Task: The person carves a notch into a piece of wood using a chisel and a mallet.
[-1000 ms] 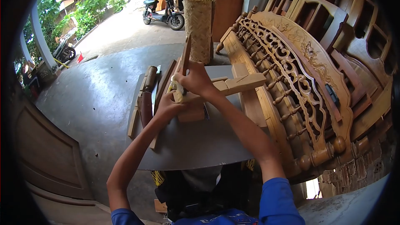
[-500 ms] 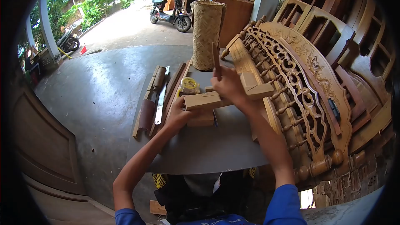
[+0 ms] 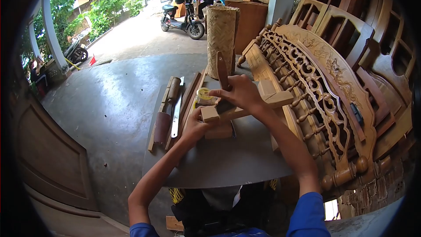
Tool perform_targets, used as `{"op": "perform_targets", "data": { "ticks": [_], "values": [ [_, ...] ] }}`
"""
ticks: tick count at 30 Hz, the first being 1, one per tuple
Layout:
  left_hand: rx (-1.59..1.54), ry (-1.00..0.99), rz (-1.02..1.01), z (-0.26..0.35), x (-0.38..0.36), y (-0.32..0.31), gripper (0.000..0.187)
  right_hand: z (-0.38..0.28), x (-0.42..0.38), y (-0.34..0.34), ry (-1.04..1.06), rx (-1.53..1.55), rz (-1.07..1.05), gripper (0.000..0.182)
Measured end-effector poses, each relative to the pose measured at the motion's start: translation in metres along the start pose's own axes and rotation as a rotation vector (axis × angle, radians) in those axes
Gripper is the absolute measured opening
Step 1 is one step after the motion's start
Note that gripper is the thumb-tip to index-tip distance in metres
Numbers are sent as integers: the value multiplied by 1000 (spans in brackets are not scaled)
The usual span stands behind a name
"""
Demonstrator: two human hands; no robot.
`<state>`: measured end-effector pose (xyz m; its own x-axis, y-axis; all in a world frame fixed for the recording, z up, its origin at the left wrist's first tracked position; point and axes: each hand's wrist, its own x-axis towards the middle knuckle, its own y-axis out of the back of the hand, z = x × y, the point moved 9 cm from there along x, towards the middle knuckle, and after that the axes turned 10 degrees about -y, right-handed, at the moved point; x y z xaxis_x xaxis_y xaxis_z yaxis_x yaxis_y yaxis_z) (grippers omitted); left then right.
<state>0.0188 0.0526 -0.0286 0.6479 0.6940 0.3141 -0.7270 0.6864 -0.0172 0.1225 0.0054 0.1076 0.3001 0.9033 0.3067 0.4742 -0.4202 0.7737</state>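
curling partly closed, the left hand (image 3: 195, 125) holds the wooden bar (image 3: 211, 114), the right hand (image 3: 244, 92) an upright brush (image 3: 222, 71).

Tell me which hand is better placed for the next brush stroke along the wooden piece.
Probably the right: the right hand grips the brush, with its dark bristles down at the wooden piece. The left hand is occupied supporting the piece's left end.
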Motion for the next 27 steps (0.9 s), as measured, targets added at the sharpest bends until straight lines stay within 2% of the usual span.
{"op": "perform_targets", "data": {
  "ticks": [2,3,6,7,8,9,12,15,18,21,24,25,27],
  "values": [
    [19,3,0,4,0,-1,43,-1,1,11,19,-149,84,54],
    [12,11,-2,4,0,-1,43,-4,2,12,78,-2,116,54],
    [-27,-5,-37,-3,2,-2,43,-15,-3,7,25,372,90,46],
    [-13,34,-36,-6,1,-1,42,-14,-1,-4,17,343,69,46],
    [4,73,-33,-7,0,-1,41,-12,2,-14,11,318,46,45],
    [8,11,-25,5,-1,-3,38,-9,4,-19,-42,357,-11,39],
    [-21,-81,-23,22,-1,-7,36,-5,4,-27,-23,394,-149,35],
    [32,-78,-50,19,0,-7,45,-5,-3,-31,8,332,-307,32],
    [40,-33,-72,5,2,-4,43,-2,-2,-40,69,365,-423,34],
    [70,-60,-104,-1,5,-2,42,8,-3,-46,49,402,-453,32],
    [65,14,-102,2,4,-2,44,24,6,-32,-73,375,-332,30],
    [81,5,-103,6,4,-3,47,28,10,-8,-102,302,-120,25],
    [92,-2,-113,12,4,-6,48,18,17,21,-32,79,131,22]
  ]
}}
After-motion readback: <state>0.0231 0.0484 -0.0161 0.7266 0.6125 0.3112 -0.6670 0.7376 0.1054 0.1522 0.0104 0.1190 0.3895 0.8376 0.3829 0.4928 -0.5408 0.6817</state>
